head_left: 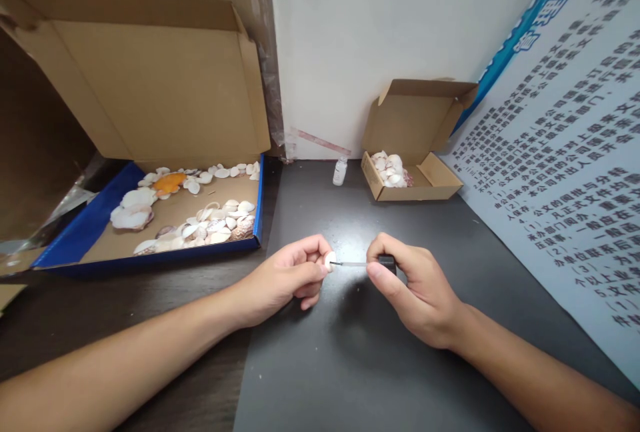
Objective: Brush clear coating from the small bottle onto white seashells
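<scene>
Between the thumb and fingers of my left hand (295,272) is a small white shell (329,261). My right hand (417,285) grips a brush (353,264) by its black cap-like handle (387,263). The thin stem points left, and its dark tip touches the shell or is right at its face. Both hands are above the dark grey mat, facing each other. Beyond them a small clear bottle with a white label (340,171) stands upright without a cap.
An open blue-edged box (259,219) at the left holds many shells and an orange one (170,183). A smaller open cardboard box (415,194) with white shells (390,169) is at the back right. A printed sheet (565,172) lines the right side.
</scene>
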The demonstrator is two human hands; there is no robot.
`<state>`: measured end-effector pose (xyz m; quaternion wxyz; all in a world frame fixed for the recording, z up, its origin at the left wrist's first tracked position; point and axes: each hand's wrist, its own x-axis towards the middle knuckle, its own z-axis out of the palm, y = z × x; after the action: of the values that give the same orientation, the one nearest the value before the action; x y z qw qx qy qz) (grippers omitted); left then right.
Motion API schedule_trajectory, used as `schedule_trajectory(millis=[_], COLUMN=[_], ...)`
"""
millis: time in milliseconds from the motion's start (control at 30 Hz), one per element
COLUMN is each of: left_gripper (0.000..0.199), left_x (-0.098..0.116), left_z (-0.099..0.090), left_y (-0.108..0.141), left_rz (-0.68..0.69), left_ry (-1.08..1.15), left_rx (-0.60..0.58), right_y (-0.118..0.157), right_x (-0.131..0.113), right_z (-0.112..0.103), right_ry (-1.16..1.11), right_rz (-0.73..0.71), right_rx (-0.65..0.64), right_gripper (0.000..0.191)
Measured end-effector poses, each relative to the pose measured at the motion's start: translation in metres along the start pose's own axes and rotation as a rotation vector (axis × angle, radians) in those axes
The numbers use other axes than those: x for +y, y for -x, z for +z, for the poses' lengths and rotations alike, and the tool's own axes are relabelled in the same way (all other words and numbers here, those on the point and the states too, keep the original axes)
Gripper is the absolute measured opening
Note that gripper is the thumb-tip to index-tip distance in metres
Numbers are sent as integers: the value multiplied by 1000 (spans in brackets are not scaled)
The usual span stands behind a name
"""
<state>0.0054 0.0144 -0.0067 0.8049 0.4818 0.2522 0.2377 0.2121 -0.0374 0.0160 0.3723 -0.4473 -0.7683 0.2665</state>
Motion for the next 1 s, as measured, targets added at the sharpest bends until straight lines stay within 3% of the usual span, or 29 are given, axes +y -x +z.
schedule_trajectory(millis=[533,833,1000], left_gripper=[13,13,12], left_x=[-2,6,7], left_z=[-4,2,3], left_y=[0,0,1], left_rz=[31,-14,-22], left_ry=[-51,81,104], left_rx=[-37,16,23], right_y=[-3,-1,-3], right_x=[1,1,-1], right_z=[1,0,0], right_ry=[79,55,122], right_rz=[61,49,96], right_rx=[23,-8,52], right_gripper=[22,23,24])
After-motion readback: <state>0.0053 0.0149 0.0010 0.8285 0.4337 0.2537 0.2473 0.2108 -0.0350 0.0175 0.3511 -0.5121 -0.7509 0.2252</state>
